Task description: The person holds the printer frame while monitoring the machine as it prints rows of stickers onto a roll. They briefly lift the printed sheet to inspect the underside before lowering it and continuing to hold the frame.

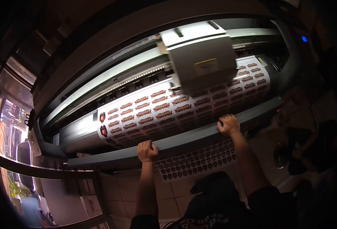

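Observation:
My left hand (147, 151) is closed over the long grey front bar (187, 138) of a wide-format printer, with the fingers curled onto its top edge. Farther right, my right hand (228, 125) grips the same bar in a similar way. Behind the bar lies a white printed sheet (145, 110) with rows of small red and dark labels. A large print carriage (201, 57) sits over the right part of that sheet, its edges slightly blurred. Below the bar, more printed sheet (199, 161) with rows of dark designs hangs down between my forearms.
A lit rail (107, 78) runs across the printer behind the sheet. Glass panels in a dark frame (42, 173) stand at the left, with daylight beyond. Floor tiles (162, 191) show below. At the dim right side, a person's arm (307, 160) is faintly visible.

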Action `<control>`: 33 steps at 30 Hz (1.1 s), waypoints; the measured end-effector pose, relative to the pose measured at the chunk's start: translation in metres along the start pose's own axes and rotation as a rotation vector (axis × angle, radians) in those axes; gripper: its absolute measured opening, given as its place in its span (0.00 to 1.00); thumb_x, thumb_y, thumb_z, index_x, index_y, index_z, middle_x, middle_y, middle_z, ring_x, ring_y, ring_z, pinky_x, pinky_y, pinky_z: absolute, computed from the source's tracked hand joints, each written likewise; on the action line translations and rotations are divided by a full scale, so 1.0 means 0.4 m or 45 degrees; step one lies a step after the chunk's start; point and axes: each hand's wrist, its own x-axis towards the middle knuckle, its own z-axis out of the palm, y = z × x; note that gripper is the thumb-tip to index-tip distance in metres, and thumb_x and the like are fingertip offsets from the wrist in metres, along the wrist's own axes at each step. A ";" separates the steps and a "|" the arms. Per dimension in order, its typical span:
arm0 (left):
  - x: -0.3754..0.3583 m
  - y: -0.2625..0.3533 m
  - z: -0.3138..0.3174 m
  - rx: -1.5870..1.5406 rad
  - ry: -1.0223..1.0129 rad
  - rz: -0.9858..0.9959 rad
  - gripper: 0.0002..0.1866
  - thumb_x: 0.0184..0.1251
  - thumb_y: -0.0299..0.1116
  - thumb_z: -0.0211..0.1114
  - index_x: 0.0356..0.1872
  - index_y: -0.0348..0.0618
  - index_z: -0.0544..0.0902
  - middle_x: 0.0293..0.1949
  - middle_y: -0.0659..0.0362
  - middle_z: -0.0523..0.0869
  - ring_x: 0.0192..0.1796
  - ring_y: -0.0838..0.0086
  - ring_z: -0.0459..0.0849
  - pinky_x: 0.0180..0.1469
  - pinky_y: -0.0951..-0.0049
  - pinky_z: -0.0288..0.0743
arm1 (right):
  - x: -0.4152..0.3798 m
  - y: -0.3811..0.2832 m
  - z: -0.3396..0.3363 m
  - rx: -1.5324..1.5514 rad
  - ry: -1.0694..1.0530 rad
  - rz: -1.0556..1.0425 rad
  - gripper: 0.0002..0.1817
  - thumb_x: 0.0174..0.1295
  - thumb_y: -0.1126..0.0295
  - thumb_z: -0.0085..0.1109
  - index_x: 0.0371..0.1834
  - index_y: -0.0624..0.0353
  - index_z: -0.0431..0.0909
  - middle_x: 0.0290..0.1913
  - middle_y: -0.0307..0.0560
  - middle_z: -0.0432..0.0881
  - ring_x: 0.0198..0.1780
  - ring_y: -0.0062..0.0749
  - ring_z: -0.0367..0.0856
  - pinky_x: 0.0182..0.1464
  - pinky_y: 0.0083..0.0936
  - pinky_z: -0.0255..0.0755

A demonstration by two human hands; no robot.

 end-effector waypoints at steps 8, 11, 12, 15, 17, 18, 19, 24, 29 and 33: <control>0.002 0.012 -0.001 0.040 0.037 -0.028 0.17 0.53 0.38 0.58 0.37 0.39 0.87 0.38 0.51 0.88 0.46 0.55 0.83 0.55 0.59 0.75 | 0.001 -0.005 -0.007 -0.002 0.060 -0.042 0.18 0.56 0.57 0.56 0.33 0.61 0.86 0.39 0.54 0.87 0.46 0.47 0.83 0.58 0.38 0.71; 0.002 0.009 -0.008 0.033 0.055 0.002 0.16 0.53 0.38 0.58 0.36 0.39 0.86 0.38 0.51 0.88 0.45 0.54 0.83 0.55 0.58 0.75 | 0.005 0.000 -0.006 0.023 0.057 -0.058 0.16 0.56 0.57 0.57 0.31 0.60 0.86 0.37 0.52 0.87 0.45 0.46 0.82 0.56 0.37 0.71; 0.002 0.010 -0.008 0.057 0.054 0.011 0.16 0.53 0.38 0.58 0.36 0.39 0.86 0.38 0.51 0.88 0.45 0.54 0.83 0.55 0.58 0.75 | 0.003 0.000 -0.002 0.028 0.058 -0.045 0.16 0.56 0.57 0.57 0.30 0.59 0.86 0.36 0.52 0.87 0.44 0.45 0.82 0.55 0.38 0.72; 0.007 0.015 -0.016 0.100 -0.067 -0.050 0.14 0.54 0.39 0.58 0.35 0.42 0.85 0.37 0.51 0.86 0.44 0.54 0.82 0.55 0.57 0.75 | 0.003 0.004 0.003 0.016 0.101 -0.079 0.14 0.55 0.58 0.59 0.27 0.58 0.83 0.32 0.50 0.84 0.40 0.46 0.80 0.50 0.39 0.71; 0.003 0.012 -0.011 0.099 -0.048 -0.049 0.15 0.54 0.39 0.58 0.36 0.42 0.86 0.38 0.51 0.87 0.45 0.54 0.83 0.55 0.57 0.75 | 0.001 -0.003 -0.008 0.035 0.067 -0.042 0.14 0.56 0.58 0.59 0.26 0.58 0.83 0.32 0.50 0.84 0.40 0.47 0.79 0.51 0.39 0.72; 0.003 0.016 -0.012 0.076 -0.038 -0.063 0.16 0.54 0.39 0.58 0.36 0.41 0.87 0.39 0.51 0.88 0.46 0.55 0.83 0.56 0.58 0.75 | -0.001 -0.001 -0.005 0.057 0.076 -0.020 0.15 0.56 0.57 0.59 0.27 0.58 0.82 0.33 0.50 0.84 0.40 0.46 0.79 0.51 0.39 0.72; 0.005 0.015 -0.014 0.069 -0.048 -0.047 0.16 0.54 0.39 0.58 0.36 0.41 0.87 0.39 0.51 0.88 0.46 0.55 0.83 0.56 0.58 0.75 | -0.002 0.000 -0.003 0.060 0.078 -0.001 0.15 0.56 0.57 0.59 0.27 0.58 0.82 0.33 0.50 0.84 0.41 0.46 0.79 0.51 0.40 0.72; 0.005 0.013 -0.011 0.045 0.013 -0.014 0.16 0.53 0.38 0.59 0.37 0.41 0.88 0.41 0.52 0.89 0.47 0.58 0.85 0.58 0.59 0.75 | 0.002 0.000 -0.003 0.027 0.092 0.000 0.14 0.56 0.57 0.59 0.27 0.57 0.83 0.33 0.49 0.84 0.41 0.47 0.79 0.51 0.40 0.72; 0.006 0.012 -0.012 -0.011 0.038 0.007 0.14 0.54 0.36 0.60 0.37 0.39 0.86 0.40 0.52 0.88 0.46 0.56 0.84 0.57 0.58 0.75 | 0.003 -0.001 -0.009 0.052 0.074 0.005 0.13 0.55 0.57 0.60 0.27 0.55 0.82 0.34 0.48 0.84 0.42 0.47 0.80 0.52 0.40 0.72; 0.012 0.013 -0.013 0.013 0.007 -0.034 0.14 0.54 0.38 0.59 0.36 0.40 0.86 0.39 0.52 0.88 0.46 0.56 0.84 0.57 0.58 0.74 | 0.009 0.003 0.003 0.111 0.131 -0.014 0.12 0.55 0.59 0.60 0.26 0.56 0.80 0.32 0.48 0.83 0.41 0.47 0.79 0.52 0.40 0.72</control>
